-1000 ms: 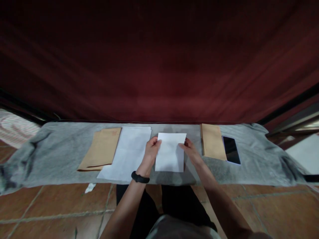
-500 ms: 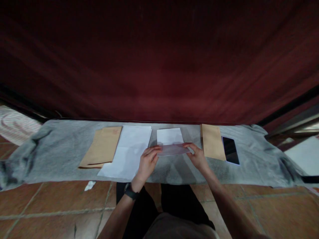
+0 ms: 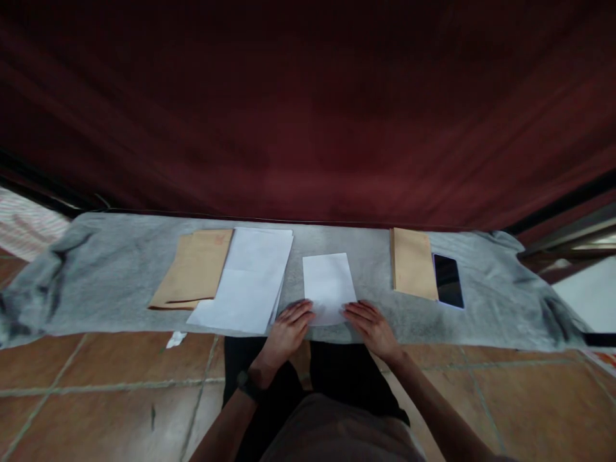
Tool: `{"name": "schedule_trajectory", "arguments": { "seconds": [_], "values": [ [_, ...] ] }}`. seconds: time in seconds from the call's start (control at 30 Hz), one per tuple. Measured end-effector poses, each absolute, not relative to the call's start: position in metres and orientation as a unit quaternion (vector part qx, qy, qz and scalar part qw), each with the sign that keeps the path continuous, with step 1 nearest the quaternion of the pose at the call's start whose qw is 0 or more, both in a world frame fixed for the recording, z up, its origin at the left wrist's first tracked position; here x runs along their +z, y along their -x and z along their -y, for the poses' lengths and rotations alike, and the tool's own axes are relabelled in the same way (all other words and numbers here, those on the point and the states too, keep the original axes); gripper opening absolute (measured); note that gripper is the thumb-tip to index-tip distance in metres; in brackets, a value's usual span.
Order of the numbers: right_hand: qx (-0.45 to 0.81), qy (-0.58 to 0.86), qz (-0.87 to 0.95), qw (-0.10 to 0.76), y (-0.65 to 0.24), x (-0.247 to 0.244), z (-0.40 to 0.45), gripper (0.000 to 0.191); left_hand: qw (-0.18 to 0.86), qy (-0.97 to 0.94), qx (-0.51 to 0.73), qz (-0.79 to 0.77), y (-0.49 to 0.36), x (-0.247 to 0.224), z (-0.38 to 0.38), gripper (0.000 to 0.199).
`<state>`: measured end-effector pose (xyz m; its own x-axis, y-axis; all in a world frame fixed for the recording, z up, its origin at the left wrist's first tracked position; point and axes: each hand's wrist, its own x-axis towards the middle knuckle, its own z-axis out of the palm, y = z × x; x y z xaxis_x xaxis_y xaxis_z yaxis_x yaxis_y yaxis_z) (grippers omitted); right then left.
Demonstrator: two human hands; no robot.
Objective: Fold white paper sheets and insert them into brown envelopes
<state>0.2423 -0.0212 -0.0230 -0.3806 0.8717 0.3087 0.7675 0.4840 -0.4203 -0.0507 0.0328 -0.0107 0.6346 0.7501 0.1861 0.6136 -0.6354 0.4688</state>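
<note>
A folded white sheet of paper (image 3: 329, 282) lies flat on the grey cloth in front of me. My left hand (image 3: 289, 328) rests at its near left corner, fingers stretched out and lying on the paper's edge. At the near right corner my right hand (image 3: 373, 327) lies likewise, its fingers flat on the sheet. Both thumbs are hard to make out. Left of this sheet is a stack of larger white paper (image 3: 250, 276), apart from it and just beyond my left hand.
Brown envelopes (image 3: 199, 266) overlap the stack's left side. More brown envelopes (image 3: 414, 263) lie on the right, beside a dark-screened phone (image 3: 448, 281). Grey cloth (image 3: 120, 276) covers the narrow surface, with a dark red sheet (image 3: 308, 128) behind. A white scrap (image 3: 176, 339) is on the tiled floor.
The near part of the sheet, held raised between both hands before, is now down flat. My hands have come lower and nearer to me, their fingers flattened on the paper.
</note>
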Motion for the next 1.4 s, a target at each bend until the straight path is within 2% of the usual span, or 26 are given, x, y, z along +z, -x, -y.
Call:
{"name": "schedule_trajectory", "arguments": {
  "seconds": [0.2, 0.27, 0.37, 0.53, 0.87, 1.23, 1.4],
  "values": [
    [0.096, 0.486, 0.834, 0.243, -0.239, -0.028, 0.026, 0.036, 0.23, -0.877, 0.162, -0.39, 0.045, 0.017, -0.033, 0.055],
    [0.097, 0.489, 0.832, 0.243, -0.237, -0.03, 0.029, 0.037, 0.229, -0.876, 0.169, -0.39, 0.03, 0.025, -0.036, 0.054],
    [0.103, 0.493, 0.828, 0.247, -0.236, -0.031, 0.03, 0.038, 0.192, -0.885, 0.161, -0.393, -0.002, 0.026, -0.045, 0.045],
    [0.118, 0.494, 0.823, 0.253, -0.237, -0.029, 0.028, 0.041, 0.12, -0.886, 0.136, -0.426, -0.033, 0.01, -0.064, 0.047],
    [0.129, 0.495, 0.818, 0.263, -0.236, -0.036, 0.029, 0.044, 0.006, -0.753, 0.109, -0.648, 0.037, 0.001, -0.088, 0.049],
    [0.126, 0.503, 0.813, 0.265, -0.235, -0.032, 0.029, 0.042, 0.01, -0.723, 0.139, -0.676, 0.043, 0.004, -0.092, 0.048],
    [0.125, 0.497, 0.815, 0.269, -0.236, -0.029, 0.028, 0.039, 0.107, -0.817, 0.202, -0.529, 0.022, 0.001, -0.073, 0.048]
  ]
}}
